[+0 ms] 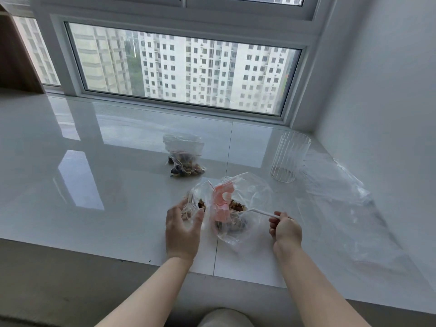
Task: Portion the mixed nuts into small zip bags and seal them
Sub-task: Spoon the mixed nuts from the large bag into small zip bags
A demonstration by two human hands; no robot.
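A large clear plastic bag (245, 192) with pink print lies open on the white sill, with mixed nuts (236, 205) inside. My left hand (182, 228) pinches a small zip bag (192, 206) at the big bag's left edge; some nuts show through it. My right hand (285, 228) grips the handle of a white plastic spoon (260, 212), whose bowl end reaches into the big bag. Farther back lies a filled small zip bag (185, 159) of nuts with a red seal line.
A clear ribbed plastic cup (289, 159) stands at the right. Crumpled clear plastic sheeting (342, 197) spreads along the right wall. The glossy white sill (94, 173) runs to the window at the back; its front edge drops off near me.
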